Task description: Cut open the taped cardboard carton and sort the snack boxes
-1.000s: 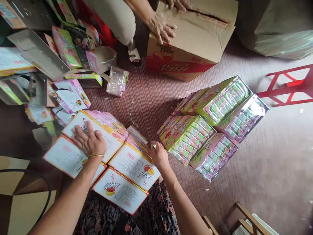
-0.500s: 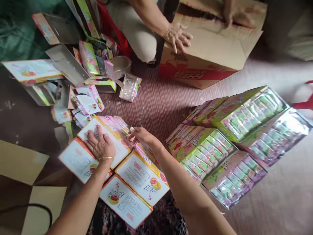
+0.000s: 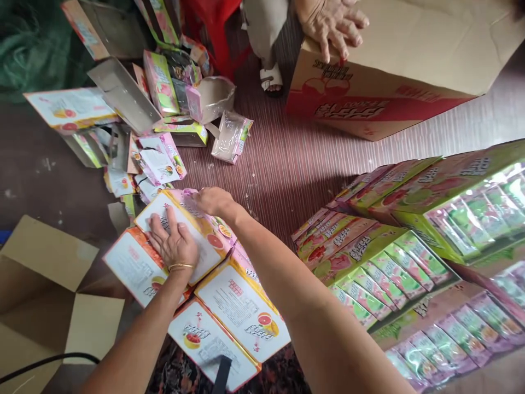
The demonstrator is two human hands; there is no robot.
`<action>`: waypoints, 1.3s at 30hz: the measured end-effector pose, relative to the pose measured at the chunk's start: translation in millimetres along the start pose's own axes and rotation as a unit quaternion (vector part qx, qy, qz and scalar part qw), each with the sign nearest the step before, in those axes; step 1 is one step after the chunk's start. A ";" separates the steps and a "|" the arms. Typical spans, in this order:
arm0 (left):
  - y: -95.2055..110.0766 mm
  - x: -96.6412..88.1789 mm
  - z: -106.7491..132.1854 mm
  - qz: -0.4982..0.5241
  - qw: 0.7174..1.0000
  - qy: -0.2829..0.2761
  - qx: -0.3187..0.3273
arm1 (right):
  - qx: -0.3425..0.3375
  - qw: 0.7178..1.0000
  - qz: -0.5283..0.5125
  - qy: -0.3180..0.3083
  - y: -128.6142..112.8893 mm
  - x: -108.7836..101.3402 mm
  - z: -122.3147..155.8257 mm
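My left hand (image 3: pixel 174 241) lies flat with fingers spread on a white-backed product box (image 3: pixel 209 249) with orange edges. Similar boxes sit against it, including a box with a grapefruit picture (image 3: pixel 241 306) and another white panel (image 3: pixel 137 268). Along their far side stands a row of pink boxes (image 3: pixel 250 268). My right hand (image 3: pixel 215 201) is curled at the far end of this row, its fingers closed on the edge of a pink box (image 3: pixel 182 198). The fingertips are partly hidden.
To the right stand stacked display boxes (image 3: pixel 353 246) of green and pink packets. A co-worker's hand (image 3: pixel 334 27) rests on a large brown carton (image 3: pixel 361 104). Torn boxes (image 3: pixel 123 93) are heaped at far left. An open carton (image 3: pixel 49 257) stands at left, near a red stool (image 3: pixel 217 27).
My right hand has moved left along the pink boxes to their far end. My left hand stays on the white panel. The view has shifted, and the co-worker's other hand has left the frame.
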State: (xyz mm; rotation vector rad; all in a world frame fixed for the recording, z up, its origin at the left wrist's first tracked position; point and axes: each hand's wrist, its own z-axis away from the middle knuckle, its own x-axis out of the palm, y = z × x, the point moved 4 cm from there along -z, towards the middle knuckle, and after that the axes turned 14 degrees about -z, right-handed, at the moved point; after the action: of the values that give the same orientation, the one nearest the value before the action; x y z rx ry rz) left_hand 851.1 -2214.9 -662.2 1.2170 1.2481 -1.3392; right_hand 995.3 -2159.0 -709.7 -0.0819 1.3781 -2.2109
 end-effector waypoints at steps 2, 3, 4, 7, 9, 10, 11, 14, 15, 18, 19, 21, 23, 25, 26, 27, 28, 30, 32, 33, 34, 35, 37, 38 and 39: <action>-0.1 1.8 0.0 -0.002 1.000 -0.002 0.001 | -0.010 1.000 0.004 -0.007 -5.1 13.1 -9.2; -0.1 2.2 0.2 -0.002 1.000 -0.005 -0.001 | -0.013 1.000 0.009 -0.008 -5.6 21.5 -4.7; 0.0 2.4 0.4 -0.003 1.000 -0.008 -0.004 | -0.012 1.000 0.016 -0.014 -4.5 30.2 6.4; 0.8 1.1 1.2 -0.004 1.000 -0.012 -0.011 | 0.007 0.997 0.053 -0.052 8.8 47.2 68.0; 2.2 0.5 1.3 -0.002 1.000 -0.016 -0.008 | 0.030 0.994 0.077 -0.072 23.4 41.4 109.2; 3.1 0.6 1.1 0.000 1.000 -0.017 -0.006 | 0.046 0.993 0.088 -0.062 31.1 31.9 121.2; 4.2 0.8 0.8 0.002 1.000 -0.016 -0.005 | 0.062 0.993 0.095 -0.045 37.8 20.0 124.6; 6.4 2.8 -0.2 0.004 1.000 -0.005 -0.006 | 0.099 0.992 0.071 0.023 50.1 -11.3 83.2; 6.5 3.7 -0.3 0.001 1.000 0.000 -0.006 | 0.101 0.993 0.051 0.027 51.4 -13.2 58.4; 2.9 6.7 0.6 -0.009 1.000 0.009 -0.001 | 0.079 0.997 0.002 0.007 53.0 11.3 -0.7; 0.3 7.5 1.1 -0.010 1.000 0.010 0.001 | 0.065 0.998 0.000 -0.007 55.1 25.8 -5.4; -5.8 8.5 2.2 -0.007 1.000 0.011 0.005 | 0.046 0.998 0.010 -0.036 64.5 52.0 12.0; -11.0 9.1 3.1 -0.005 1.000 0.012 0.014 | 0.050 0.995 0.029 -0.076 79.7 63.4 48.3; -13.3 9.6 3.7 -0.004 1.000 0.014 0.022 | 0.069 0.990 0.066 -0.104 95.6 54.0 72.8; -13.5 10.0 3.7 -0.003 1.000 0.017 0.025 | 0.080 0.988 0.084 -0.099 102.3 43.0 72.6; -13.1 10.5 3.6 0.001 0.999 0.021 0.027 | 0.082 0.989 0.094 -0.076 107.0 30.4 62.8; -12.5 11.1 3.3 0.004 0.999 0.027 0.028 | 0.081 0.991 0.096 -0.044 110.2 18.9 45.1; -10.8 12.5 2.9 0.007 0.998 0.042 0.035 | 0.083 0.995 0.056 0.004 114.2 9.6 -1.9; -9.8 14.0 2.7 0.002 0.998 0.053 0.040 | 0.078 0.996 0.009 -0.034 117.2 26.4 -40.9; -9.7 14.4 2.7 0.000 0.998 0.055 0.040 | 0.071 0.996 -0.007 -0.050 119.0 39.5 -50.4; -9.7 14.5 2.6 -0.001 0.998 0.056 0.040 | 0.063 0.996 -0.015 -0.069 121.5 53.6 -51.5; -9.7 14.3 2.5 0.000 0.998 0.056 0.040 | 0.058 0.995 -0.014 -0.082 125.0 65.6 -44.8; -9.4 13.1 2.2 0.007 0.998 0.052 0.042 | 0.067 0.992 0.002 -0.108 134.6 77.1 -16.2; -9.1 12.8 1.9 0.009 0.998 0.046 0.045 | 0.078 0.989 0.011 -0.122 139.9 74.9 -0.2; -8.9 12.5 1.7 0.011 0.998 0.041 0.047 | 0.090 0.987 0.020 -0.134 144.9 67.5 12.8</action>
State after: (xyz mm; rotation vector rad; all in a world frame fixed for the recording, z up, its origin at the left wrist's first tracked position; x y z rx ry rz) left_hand 840.9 -2215.8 -673.7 1.3592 1.2365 -1.3564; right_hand 999.7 -2250.0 -841.7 -0.2731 1.0238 -2.1880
